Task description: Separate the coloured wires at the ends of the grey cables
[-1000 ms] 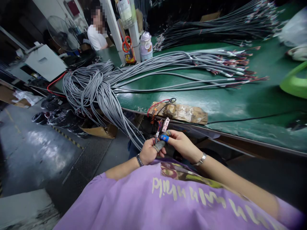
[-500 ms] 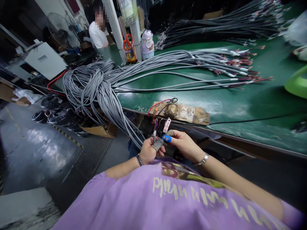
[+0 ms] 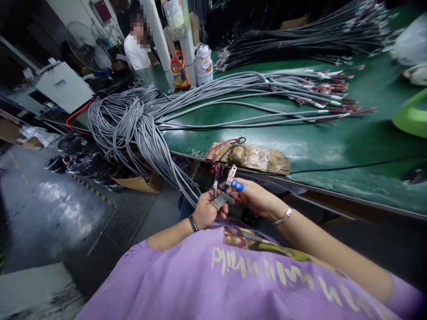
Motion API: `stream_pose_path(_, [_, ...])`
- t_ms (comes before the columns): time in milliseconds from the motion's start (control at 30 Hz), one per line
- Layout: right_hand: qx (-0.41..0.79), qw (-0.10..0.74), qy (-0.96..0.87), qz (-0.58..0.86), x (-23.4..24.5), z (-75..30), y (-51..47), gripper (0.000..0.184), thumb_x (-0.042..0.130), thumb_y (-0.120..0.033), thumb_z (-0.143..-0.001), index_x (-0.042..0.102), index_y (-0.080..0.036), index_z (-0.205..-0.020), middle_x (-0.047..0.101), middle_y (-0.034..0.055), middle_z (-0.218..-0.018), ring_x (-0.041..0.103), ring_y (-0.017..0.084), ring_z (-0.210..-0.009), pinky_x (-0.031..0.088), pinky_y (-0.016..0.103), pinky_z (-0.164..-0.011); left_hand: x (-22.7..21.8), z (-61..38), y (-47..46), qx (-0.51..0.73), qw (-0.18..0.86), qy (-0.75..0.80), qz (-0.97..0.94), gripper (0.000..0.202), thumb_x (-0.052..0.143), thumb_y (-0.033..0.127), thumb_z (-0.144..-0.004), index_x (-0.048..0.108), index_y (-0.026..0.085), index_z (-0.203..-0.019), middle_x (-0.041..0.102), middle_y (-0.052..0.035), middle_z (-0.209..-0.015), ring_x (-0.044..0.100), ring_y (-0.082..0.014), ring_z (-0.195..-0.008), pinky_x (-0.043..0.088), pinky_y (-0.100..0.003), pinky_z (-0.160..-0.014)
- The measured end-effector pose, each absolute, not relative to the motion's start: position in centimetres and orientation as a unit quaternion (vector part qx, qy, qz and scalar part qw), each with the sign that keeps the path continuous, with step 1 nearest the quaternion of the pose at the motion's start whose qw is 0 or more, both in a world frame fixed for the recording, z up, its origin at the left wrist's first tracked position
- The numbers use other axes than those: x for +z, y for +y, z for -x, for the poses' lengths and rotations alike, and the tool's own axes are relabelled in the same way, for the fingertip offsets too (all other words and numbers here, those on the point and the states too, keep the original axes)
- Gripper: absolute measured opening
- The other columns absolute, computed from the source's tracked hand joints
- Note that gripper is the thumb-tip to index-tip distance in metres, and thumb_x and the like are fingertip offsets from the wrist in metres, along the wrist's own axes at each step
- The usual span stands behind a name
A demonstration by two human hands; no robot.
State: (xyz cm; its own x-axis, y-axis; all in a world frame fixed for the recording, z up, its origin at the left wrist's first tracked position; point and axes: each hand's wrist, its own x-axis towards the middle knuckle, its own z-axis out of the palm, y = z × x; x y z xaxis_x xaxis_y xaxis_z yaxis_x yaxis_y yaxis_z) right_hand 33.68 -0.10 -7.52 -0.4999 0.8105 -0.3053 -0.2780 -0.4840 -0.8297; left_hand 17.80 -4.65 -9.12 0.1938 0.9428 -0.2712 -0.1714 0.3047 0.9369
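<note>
Nearest me, below the wooden board [image 3: 248, 158], my left hand [image 3: 205, 212] is closed around a grey cable end [image 3: 215, 192], its coloured wires [image 3: 216, 171] pointing at the board; my fingers hide part of it. My right hand [image 3: 256, 198] bends by a pale pink tag [image 3: 231, 175] just under the board; I can't tell whether it grips anything. The green bench [image 3: 320, 144] has its front edge along the board, its surface reaching right towards a light-green thing [image 3: 408, 122], cut off. Beyond the board lie grey cables [image 3: 253, 80], then black cables [image 3: 300, 42].
</note>
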Motion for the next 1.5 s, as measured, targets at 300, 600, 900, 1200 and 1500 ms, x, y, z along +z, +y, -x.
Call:
stream_pose_path(300, [0.699, 0.400, -0.415, 0.424, -7.7, -32.6, -1.5, 0.041, 0.084, -0.049, -0.056, 0.062, -0.017, -0.067, 0.057, -0.0021, -0.057, 0.042, 0.010, -0.052, 0.032, 0.026, -0.053, -9.6, -17.9, -4.9, 0.422, 0.642, 0.490, -0.411, 0.046, 0.069, 0.059, -0.073, 0.056, 0.015, -0.074, 0.056, 0.0030, -0.054, 0.049, -0.0071, -0.039, 0.038, -0.019, -0.040])
stream_pose_path(600, [0.662, 0.427, -0.409, 0.461, -7.9, -32.3, -1.9, 0.045, 0.085, -0.053, -0.053, 0.058, -0.017, -0.061, 0.050, -0.0038, -0.056, 0.038, 0.009, -0.053, 0.031, 0.025, -0.052, -9.6, -18.0, -5.1, 0.459, 0.625, 0.491, -0.397, 0.046, 0.066, 0.058, -0.076, 0.055, 0.014, -0.069, 0.059, 0.0009, -0.055, 0.049, -0.0060, -0.038, 0.036, -0.018, -0.039])
stream_pose_path(900, [0.785, 0.336, -0.383, 0.352, -8.5, -34.4, -1.4, 0.048, 0.081, -0.058, -0.061, 0.063, -0.016, -0.072, 0.060, 0.0012, -0.069, 0.051, 0.011, -0.061, 0.043, 0.025, -0.059, -9.9, -17.7, -5.3, 0.464, 0.638, 0.480, -0.383, 0.047, 0.071, 0.059, -0.071, 0.057, 0.014, -0.075, 0.057, 0.0032, -0.052, 0.048, -0.0068, -0.036, 0.036, -0.018, -0.037])
stream_pose_path(1200, [0.825, 0.321, -0.351, 0.304, -8.9, -34.7, 0.9, 0.045, 0.064, -0.061, -0.079, 0.066, -0.017, -0.089, 0.066, 0.0061, -0.081, 0.056, 0.013, -0.062, 0.048, 0.025, -0.058, -9.2, -18.3, -4.8, 0.459, 0.663, 0.432, -0.403, 0.048, 0.071, 0.058, -0.072, 0.065, 0.012, -0.077, 0.057, 0.0017, -0.052, 0.047, -0.0063, -0.037, 0.036, -0.019, -0.036])
stream_pose_path(1500, [0.631, 0.478, -0.418, 0.445, -8.3, -32.9, 1.2, 0.051, 0.062, -0.069, -0.074, 0.063, -0.019, -0.068, 0.060, 0.0022, -0.063, 0.050, 0.012, -0.054, 0.041, 0.025, -0.052, -8.6, -18.6, -3.7, 0.446, 0.683, 0.423, -0.394, 0.048, 0.071, 0.058, -0.071, 0.067, 0.010, -0.076, 0.055, 0.0017, -0.050, 0.046, -0.0065, -0.035, 0.035, -0.019, -0.035])
